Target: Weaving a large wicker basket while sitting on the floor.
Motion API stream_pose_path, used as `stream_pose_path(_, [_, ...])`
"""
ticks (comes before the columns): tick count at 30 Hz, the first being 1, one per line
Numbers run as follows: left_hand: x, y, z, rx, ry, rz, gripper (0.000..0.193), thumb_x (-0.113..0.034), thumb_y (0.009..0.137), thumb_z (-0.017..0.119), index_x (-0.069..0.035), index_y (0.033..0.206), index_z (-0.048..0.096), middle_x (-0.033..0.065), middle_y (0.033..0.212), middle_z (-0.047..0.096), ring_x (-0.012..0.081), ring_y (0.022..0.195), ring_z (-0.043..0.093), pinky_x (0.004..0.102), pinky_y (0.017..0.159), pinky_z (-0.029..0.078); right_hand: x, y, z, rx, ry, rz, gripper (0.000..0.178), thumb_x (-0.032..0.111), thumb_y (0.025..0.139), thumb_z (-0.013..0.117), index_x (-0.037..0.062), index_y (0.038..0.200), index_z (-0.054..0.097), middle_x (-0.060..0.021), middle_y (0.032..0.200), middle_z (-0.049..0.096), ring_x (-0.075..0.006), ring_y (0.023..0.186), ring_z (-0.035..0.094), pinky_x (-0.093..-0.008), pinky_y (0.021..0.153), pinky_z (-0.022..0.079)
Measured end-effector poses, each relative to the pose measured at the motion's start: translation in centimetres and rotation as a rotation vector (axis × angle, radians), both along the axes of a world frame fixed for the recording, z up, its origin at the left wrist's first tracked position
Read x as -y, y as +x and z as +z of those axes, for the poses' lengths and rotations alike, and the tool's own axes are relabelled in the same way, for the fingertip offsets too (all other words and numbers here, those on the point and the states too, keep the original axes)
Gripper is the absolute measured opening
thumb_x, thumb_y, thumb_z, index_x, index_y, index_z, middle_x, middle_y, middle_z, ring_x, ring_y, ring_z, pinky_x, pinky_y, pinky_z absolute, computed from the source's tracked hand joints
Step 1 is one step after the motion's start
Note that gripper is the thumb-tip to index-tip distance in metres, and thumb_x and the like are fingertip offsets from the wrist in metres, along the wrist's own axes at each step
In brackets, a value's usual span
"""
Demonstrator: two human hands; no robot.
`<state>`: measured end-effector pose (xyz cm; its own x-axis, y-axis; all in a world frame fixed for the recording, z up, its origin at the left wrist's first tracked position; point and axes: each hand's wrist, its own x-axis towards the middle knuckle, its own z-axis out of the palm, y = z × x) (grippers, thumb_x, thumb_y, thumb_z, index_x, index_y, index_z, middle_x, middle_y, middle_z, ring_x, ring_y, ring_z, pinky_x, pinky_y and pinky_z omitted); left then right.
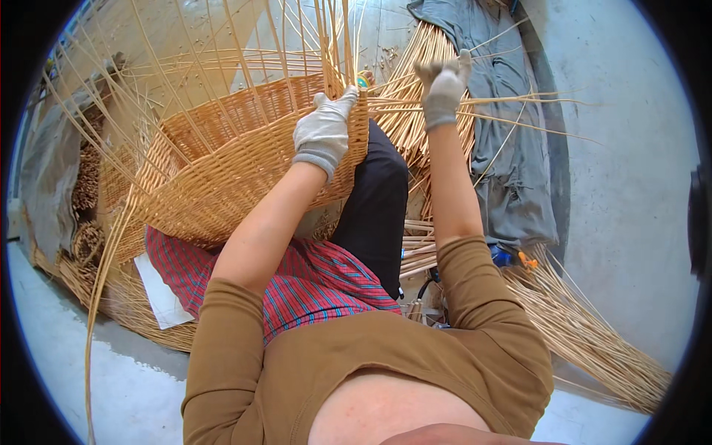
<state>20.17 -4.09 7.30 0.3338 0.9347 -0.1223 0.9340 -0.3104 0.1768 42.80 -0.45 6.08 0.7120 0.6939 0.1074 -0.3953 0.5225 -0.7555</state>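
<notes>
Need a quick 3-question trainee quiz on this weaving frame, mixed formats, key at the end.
1. True or false: both hands wear grey gloves.
2. Which hand rests on the rim of the half-woven wicker basket? A) left hand B) right hand
3. Fill in: the right hand grips thin cane strands that run toward the ____ side of the picture.

Key: 1 true; 2 A; 3 right. The grey cloth lies beyond, on the floor.
</notes>
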Motion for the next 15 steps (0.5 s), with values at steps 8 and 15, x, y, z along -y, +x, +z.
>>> stream_pose_path(8, [3.1,0.5,-0.6,0.341,-0.021,-0.044,0.064,-0.025,0.097,0.057,-0.038,0.153,0.03,0.0315,0.156,0.024,0.0368,0.102,0.068,0.0414,0.084,0.054,10.7,-9.5,4.6,0.873,-0.048,0.383,0.056,-0.015,0.081,0.045,0.007,0.13,0.057,-0.003,0.083,0.067,-0.0144,0.077,0.066,-0.0291,0.077,0.056])
stream_pose_path(15, [2.3,-1.6,-3.1,1.79,-0.379,0.315,0.033,-0.014,0.101,0.055,-0.001,0.131,0.058,0.0145,0.126,0.064,0.0208,0.102,0.066,0.0327,0.093,0.055,5.8,-8.3,5.4,1.187,-0.239,0.295,0.089,0.028,0.078,0.083,0.0096,0.15,0.034,-0.0125,0.123,0.066,-0.0221,0.117,0.061,-0.0334,0.099,0.049])
